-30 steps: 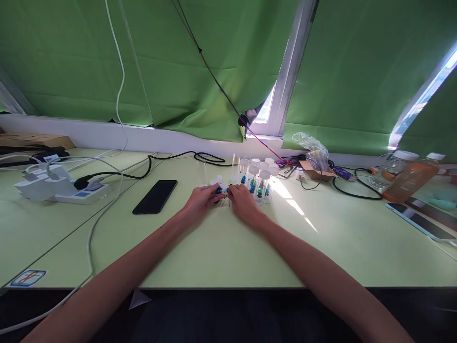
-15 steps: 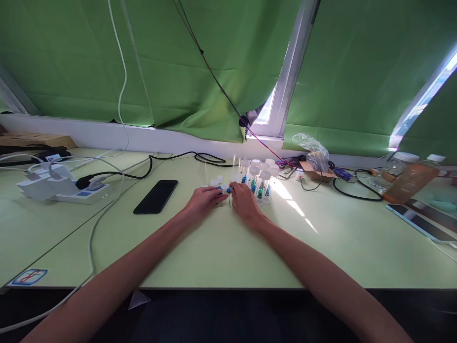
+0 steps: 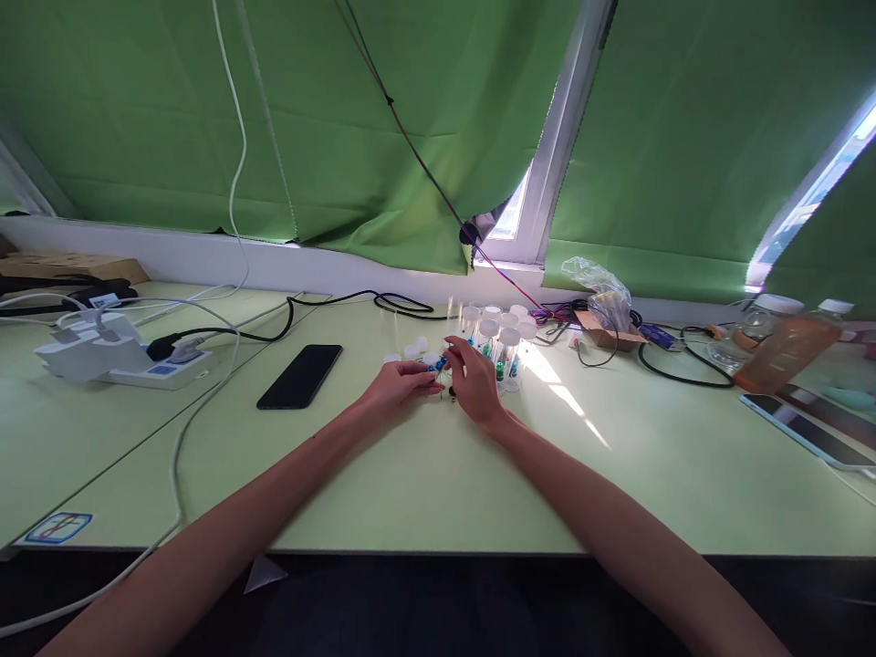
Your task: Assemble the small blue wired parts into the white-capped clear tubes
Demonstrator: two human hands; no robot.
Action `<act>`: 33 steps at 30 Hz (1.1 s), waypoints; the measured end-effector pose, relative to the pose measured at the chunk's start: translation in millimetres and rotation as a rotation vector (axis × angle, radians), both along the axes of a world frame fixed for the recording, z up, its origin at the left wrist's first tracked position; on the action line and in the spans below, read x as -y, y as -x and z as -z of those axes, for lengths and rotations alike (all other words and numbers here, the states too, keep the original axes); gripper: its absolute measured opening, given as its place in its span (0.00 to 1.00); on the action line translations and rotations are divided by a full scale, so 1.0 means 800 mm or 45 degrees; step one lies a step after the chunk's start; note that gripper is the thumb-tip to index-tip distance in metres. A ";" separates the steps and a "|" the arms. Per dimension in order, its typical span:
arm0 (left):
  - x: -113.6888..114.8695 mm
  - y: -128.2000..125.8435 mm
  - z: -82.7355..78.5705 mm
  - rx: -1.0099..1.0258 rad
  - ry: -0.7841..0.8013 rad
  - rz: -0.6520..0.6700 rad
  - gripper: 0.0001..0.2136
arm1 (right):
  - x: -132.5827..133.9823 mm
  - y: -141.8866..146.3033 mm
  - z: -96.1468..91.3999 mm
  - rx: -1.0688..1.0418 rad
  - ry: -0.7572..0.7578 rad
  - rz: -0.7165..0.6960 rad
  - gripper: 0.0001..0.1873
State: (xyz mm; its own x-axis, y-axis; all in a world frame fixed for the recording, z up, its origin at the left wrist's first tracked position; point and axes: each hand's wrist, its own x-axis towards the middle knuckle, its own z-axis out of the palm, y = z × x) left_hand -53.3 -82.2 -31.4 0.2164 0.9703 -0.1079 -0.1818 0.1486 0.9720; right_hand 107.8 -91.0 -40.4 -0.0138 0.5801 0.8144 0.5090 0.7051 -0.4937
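Note:
Between my hands are small blue parts (image 3: 439,364) with thin wire legs, too small to name more exactly. My left hand (image 3: 395,387) pinches them between thumb and fingertips. Bent over them from the right is my right hand (image 3: 475,379), thumb and forefinger drawn together at the blue parts. Whether it grips one of them is hard to make out. Close by on the right stand several clear tubes with white caps (image 3: 508,337), holding green and blue parts. Loose white caps (image 3: 411,351) lie just behind my left hand. A small dark piece (image 3: 453,393) sits under my right hand.
A black phone (image 3: 299,377) lies left of my hands. Further left is a white power strip (image 3: 179,370) with plugs and cables. On the right are a small cardboard box (image 3: 602,334) with a plastic bag, bottles (image 3: 787,351) and another phone (image 3: 808,431).
My right hand has lifted and curled, its fingers rising a little above the blue parts. In my left hand the blue parts have shifted slightly right and closer together.

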 end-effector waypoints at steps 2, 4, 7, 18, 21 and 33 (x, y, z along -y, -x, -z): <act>0.002 0.000 -0.001 -0.014 -0.007 0.025 0.10 | -0.001 0.000 0.001 -0.020 0.000 -0.021 0.11; 0.003 -0.001 -0.002 -0.021 -0.012 0.041 0.10 | -0.001 0.001 0.001 -0.041 -0.004 -0.040 0.10; 0.003 -0.003 -0.003 -0.019 -0.003 0.044 0.09 | 0.000 0.002 0.001 -0.067 -0.001 -0.054 0.09; 0.003 -0.003 0.001 -0.027 -0.026 0.066 0.10 | -0.002 0.002 0.004 -0.009 -0.004 -0.031 0.09; 0.003 -0.004 0.002 -0.019 -0.032 0.072 0.10 | 0.000 0.001 0.003 0.017 0.052 -0.038 0.10; -0.001 -0.002 0.006 0.005 -0.039 0.088 0.10 | 0.005 0.002 0.000 0.044 0.127 -0.060 0.10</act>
State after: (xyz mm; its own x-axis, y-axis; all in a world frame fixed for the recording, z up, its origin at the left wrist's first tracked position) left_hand -51.7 -81.2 -36.4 0.2837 0.9558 -0.0777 -0.1762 0.1316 0.9755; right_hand 106.6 -94.7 -40.5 -0.0703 0.6562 0.7513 0.4946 0.6770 -0.5450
